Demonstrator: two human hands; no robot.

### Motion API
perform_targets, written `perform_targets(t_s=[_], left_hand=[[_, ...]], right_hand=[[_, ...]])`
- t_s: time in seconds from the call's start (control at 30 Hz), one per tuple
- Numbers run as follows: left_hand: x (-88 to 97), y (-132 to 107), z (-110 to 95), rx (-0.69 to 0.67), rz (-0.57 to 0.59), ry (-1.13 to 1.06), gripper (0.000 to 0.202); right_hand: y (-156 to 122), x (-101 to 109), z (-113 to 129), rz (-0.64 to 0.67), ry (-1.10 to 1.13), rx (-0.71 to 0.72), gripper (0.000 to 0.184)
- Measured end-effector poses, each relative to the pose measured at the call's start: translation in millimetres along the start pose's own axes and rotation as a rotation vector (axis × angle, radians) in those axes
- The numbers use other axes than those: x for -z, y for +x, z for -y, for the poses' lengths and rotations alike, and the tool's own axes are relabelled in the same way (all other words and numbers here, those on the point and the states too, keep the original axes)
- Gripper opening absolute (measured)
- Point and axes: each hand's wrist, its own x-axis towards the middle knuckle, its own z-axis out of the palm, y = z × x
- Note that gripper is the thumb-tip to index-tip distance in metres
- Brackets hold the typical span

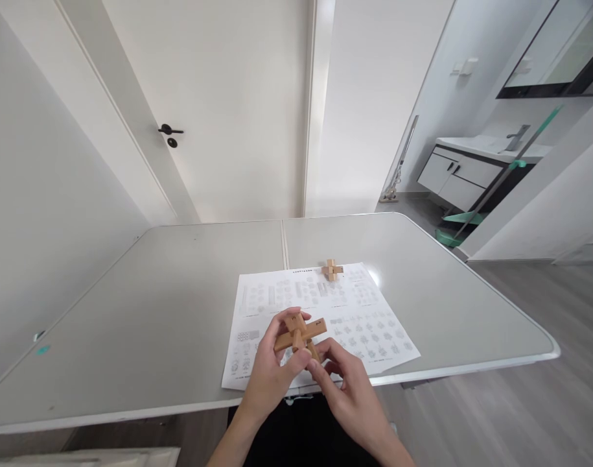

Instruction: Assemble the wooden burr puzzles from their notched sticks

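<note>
Above the front of a printed sheet (374, 318), my left hand (271, 370) is wrapped round a wooden burr puzzle (314, 328) made of crossed, interlocking bars. Dark marks show on two of its bars. My right hand (343, 381) pinches the lower end of one bar between thumb and fingers; this bar touches the others. Part of the puzzle's underside is hidden by my fingers. A smaller wooden burr puzzle (332, 270) stands at the sheet's far edge, apart from both hands. Rows of small diagrams cover the sheet.
The grey table (155, 311) has a pale rim and a seam across its middle. Behind it is a white door (238, 130) with a black handle (170, 130). To the right are a sink cabinet (464, 172) and a green dustpan (449, 238) on the floor.
</note>
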Motion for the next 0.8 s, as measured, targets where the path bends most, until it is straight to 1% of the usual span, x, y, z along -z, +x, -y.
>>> perform_targets(t_s=[0.13, 0.27, 0.33, 0.43, 0.53, 0.67, 0.8], left_hand=[[-0.6, -0.3, -1.9, 0.011, 0.011, -0.004, 0.061], [-1.9, -0.3, -5.3, 0.027, 0.028, 0.027, 0.056], [-1.9, 0.9, -5.7, 0.021, 0.029, 0.029, 0.056], [-1.5, 3.6, -5.1, 0.007, 0.044, 0.012, 0.061], [-1.6, 6.2, -6.8, 0.011, 0.091, 0.008, 0.062], [-1.2, 10.5, -15.0, 0.040, 0.146, 0.067, 0.072], [3.3, 17.6, -25.7, 0.090, 0.173, 0.163, 0.080]], right_hand=[[-2.3, 0.5, 2.3, 0.000, 0.022, 0.016, 0.035], [-5.0, 1.8, 5.3, 0.010, 0.048, -0.007, 0.034], [-6.0, 2.7, 5.9, 0.009, 0.060, -0.005, 0.034], [-7.1, 4.6, 5.1, -0.009, 0.047, 0.013, 0.033], [-8.7, 6.6, 1.5, -0.014, 0.007, 0.040, 0.030], [-10.5, 9.0, -4.8, 0.016, -0.033, 0.069, 0.027], [-9.2, 13.9, -6.4, 0.016, -0.094, 0.091, 0.021]])
